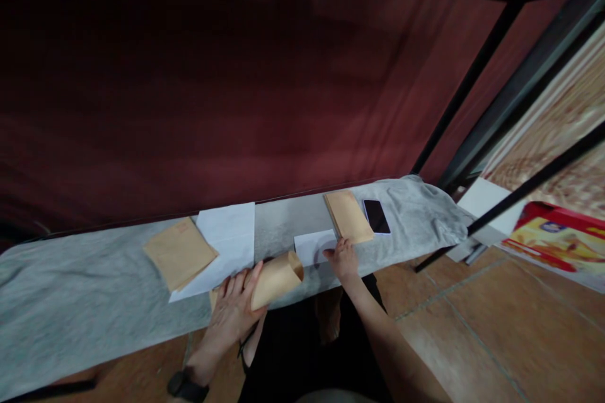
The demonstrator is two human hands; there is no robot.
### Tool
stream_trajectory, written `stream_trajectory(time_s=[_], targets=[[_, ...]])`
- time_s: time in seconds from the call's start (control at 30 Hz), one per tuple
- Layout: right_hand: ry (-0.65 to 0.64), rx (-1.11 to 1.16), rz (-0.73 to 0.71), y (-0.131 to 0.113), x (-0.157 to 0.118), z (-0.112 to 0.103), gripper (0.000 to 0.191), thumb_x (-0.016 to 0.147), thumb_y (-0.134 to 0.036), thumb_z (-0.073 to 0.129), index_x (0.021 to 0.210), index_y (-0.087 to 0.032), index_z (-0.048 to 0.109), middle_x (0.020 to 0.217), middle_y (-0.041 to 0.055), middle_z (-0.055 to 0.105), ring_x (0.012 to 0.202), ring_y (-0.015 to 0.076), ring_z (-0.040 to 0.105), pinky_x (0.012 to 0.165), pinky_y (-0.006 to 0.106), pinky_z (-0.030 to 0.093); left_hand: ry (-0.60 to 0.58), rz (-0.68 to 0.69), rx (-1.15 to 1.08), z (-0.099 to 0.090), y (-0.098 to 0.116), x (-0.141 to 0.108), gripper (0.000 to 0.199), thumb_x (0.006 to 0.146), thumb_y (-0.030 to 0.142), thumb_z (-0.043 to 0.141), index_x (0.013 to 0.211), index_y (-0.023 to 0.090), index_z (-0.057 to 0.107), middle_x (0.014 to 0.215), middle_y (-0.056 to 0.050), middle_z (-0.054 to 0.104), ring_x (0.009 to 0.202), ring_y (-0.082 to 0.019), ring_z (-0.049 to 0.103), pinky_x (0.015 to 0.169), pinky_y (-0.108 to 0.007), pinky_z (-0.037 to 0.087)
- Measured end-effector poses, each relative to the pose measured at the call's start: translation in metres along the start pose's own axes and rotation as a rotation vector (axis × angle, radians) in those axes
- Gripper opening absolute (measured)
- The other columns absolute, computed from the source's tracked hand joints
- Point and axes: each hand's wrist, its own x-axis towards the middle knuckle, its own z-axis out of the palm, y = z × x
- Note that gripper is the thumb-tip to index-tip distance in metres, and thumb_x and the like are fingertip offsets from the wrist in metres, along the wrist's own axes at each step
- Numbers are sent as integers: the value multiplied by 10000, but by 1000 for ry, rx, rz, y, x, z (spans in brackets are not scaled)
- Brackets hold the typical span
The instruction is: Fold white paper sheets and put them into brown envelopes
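My left hand [236, 299] lies over a brown paper envelope [276, 280] near the front edge of the cloth, fingers on its left part and thumb along the lower side. The envelope's right end gapes open in a rounded mouth. To the right, my right hand [344, 259] has its thumb and fingertips at the right end of a folded white paper [312, 247]. Just beyond that hand rests a stack of brown envelopes [350, 217]. Left of my left hand, more brown envelopes [180, 253] lie partly on top of white sheets [231, 233].
A phone [377, 216] lies beside the right-hand stack. Grey cloth [94, 302] covers the narrow surface. Dark metal bars [472, 82] rise at the right, near a red and yellow box [560, 242]. A dark red panel [236, 107] stands behind.
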Motion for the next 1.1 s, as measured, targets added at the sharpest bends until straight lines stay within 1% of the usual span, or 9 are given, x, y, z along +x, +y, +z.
stream_trajectory(time_s=[0.13, 0.23, 0.37, 0.47, 0.57, 0.7, 0.8, 0.97, 1.1], targets=[[71, 163, -22, 6, 1, 2, 278, 805, -259, 696, 1045, -136, 631, 1108, 217, 672, 1140, 349, 599, 954, 414, 457, -17, -35, -31, -1, 0, 2, 901, 761, 328, 668, 1555, 248, 250, 1320, -111, 551, 1238, -335, 497, 1097, -484, 325], [80, 291, -42, 13, 1, 0, 159, 857, -293, 618, 963, -175, 625, 947, 140, 711, 981, 279, 668, 847, 355, 505, -33, -66, -46, 4, 0, 1, 921, 759, 359, 684, 1558, 252, 239, 1360, -114, 524, 1266, -341, 478, 1110, -495, 305], [86, 462, -41, 20, -3, -9, 294, 937, -444, 456, 958, -181, 588, 775, 65, 690, 645, 195, 662, 594, 290, 528, -45, -103, -72, 13, -2, -1, 996, 748, 386, 708, 1576, 257, 170, 1401, -121, 490, 1317, -352, 440, 1117, -507, 293], [87, 640, -52, 23, -14, -17, 391, 930, -535, 416, 1011, -186, 571, 852, 56, 692, 621, 170, 651, 532, 271, 534, -55, -108, -85, 17, -3, -1, 1051, 739, 396, 730, 1584, 265, 119, 1416, -127, 472, 1327, -353, 435, 1125, -521, 283], [0, 822, -75, 26, -30, -23, 413, 879, -580, 509, 1002, -196, 597, 830, 39, 687, 626, 182, 653, 551, 289, 546, -50, -113, -90, 19, -3, -2, 1086, 733, 401, 744, 1587, 263, 87, 1410, -134, 470, 1324, -353, 438, 1131, -532, 274], [-188, 685, -153, 33, -44, -33, 299, 905, -484, 498, 881, -214, 621, 620, -3, 619, 532, 183, 614, 543, 285, 499, -35, -103, -88, 20, -1, -3, 1078, 734, 389, 742, 1585, 257, 93, 1409, -133, 468, 1324, -351, 438, 1147, -544, 245], [-275, 532, -200, 38, -42, -44, 242, 918, -366, 452, 835, -214, 620, 566, -9, 588, 503, 177, 587, 526, 274, 459, -43, -93, -71, 19, 2, -5, 1078, 726, 388, 740, 1584, 254, 100, 1421, -133, 461, 1326, -353, 438, 1159, -557, 214], [-315, 382, -238, 36, -35, -52, 167, 859, -215, 502, 791, -209, 654, 649, 6, 648, 618, 175, 615, 601, 259, 448, -60, -60, -57, 17, 8, -4, 1112, 690, 415, 755, 1580, 241, 112, 1429, -147, 454, 1320, -366, 444, 1160, -579, 201], [-318, 429, -244, 23, -46, -35, 192, 859, -233, 522, 729, -201, 660, 627, 1, 626, 631, 176, 606, 612, 262, 444, -64, -30, -89, 17, 15, 0, 1092, 702, 424, 746, 1580, 251, 120, 1433, -140, 455, 1332, -357, 436, 1170, -583, 184]])
